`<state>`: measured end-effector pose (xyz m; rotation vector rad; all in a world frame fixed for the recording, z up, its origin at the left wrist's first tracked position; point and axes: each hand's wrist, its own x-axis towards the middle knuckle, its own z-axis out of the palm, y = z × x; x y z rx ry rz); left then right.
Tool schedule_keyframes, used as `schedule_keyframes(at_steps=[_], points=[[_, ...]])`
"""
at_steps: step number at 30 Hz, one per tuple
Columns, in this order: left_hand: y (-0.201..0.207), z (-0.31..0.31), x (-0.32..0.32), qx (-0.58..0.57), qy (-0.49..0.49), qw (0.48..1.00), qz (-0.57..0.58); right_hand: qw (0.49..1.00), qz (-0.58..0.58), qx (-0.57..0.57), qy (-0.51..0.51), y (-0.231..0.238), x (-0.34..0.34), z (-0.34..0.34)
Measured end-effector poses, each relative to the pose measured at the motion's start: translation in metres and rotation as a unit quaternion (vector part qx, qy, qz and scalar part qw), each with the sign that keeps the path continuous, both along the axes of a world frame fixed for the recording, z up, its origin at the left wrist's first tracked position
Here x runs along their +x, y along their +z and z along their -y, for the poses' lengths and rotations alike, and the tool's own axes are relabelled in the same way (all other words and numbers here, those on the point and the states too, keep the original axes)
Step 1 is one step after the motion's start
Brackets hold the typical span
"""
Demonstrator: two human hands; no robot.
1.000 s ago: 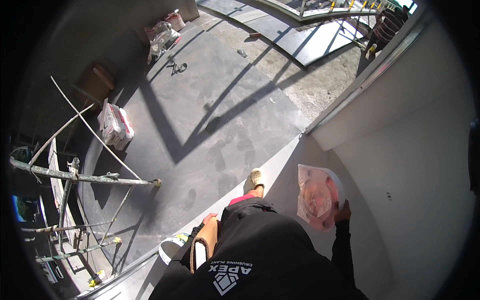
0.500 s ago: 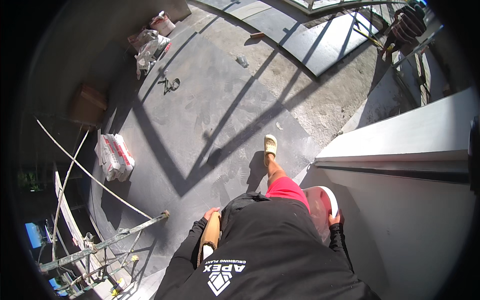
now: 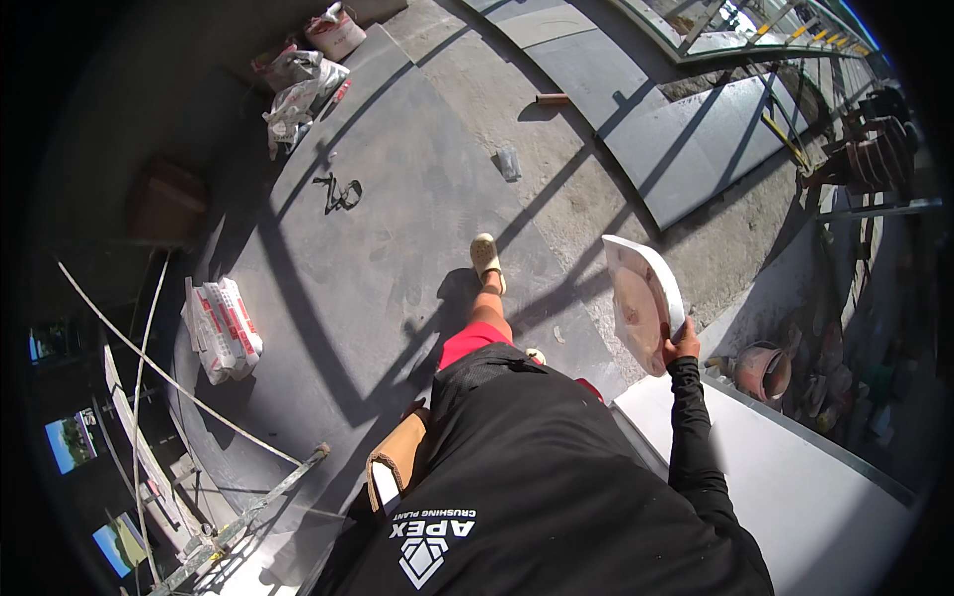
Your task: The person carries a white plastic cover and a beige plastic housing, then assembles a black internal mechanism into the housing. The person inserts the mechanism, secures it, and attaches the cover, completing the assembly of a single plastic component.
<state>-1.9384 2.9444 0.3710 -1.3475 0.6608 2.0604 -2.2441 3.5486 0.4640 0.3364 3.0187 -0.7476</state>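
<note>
- A white-rimmed piece [image 3: 642, 301] is being gripped by the right hand [image 3: 683, 343].
- Brown cardboard [image 3: 400, 443] is being carried near the left hand [image 3: 415, 406], whose grip cannot be told.

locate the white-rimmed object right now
Right of centre in the head view, the white-rimmed object is in the right hand, right of the forward shoe.

Free room is opening over the grey floor [image 3: 397, 159] toward 11 o'clock; a dark strap [image 3: 349, 193] is lying at 10, stacked bags [image 3: 225, 328] are blocking 9, scaffold poles [image 3: 263, 505] are barring 8, and a white wall [image 3: 775, 477] is closing off 4 o'clock, near the right grip [image 3: 681, 348]
</note>
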Motion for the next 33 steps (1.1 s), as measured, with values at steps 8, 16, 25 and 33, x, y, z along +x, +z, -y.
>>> schedule_keyframes(at_steps=[8, 16, 25, 33], points=[[-0.031, 0.117, -0.301, 0.007, 0.036, 0.999, 0.0, 0.996, 0.018, 0.057, -0.06, -0.001, -0.244, 0.1], [0.036, 0.264, -0.642, 0.134, -0.069, 0.973, -0.173, 0.979, 0.184, 0.088, -0.032, -0.032, -0.42, 0.179], [-0.051, 0.323, -0.897, -0.013, 0.007, 1.0, 0.012, 0.933, 0.341, 0.116, -0.008, -0.136, -0.766, 0.291], [-0.022, 0.397, -1.203, -0.003, 0.056, 0.998, -0.006, 0.975, 0.201, 0.098, 0.008, -0.1, -1.209, 0.426]])
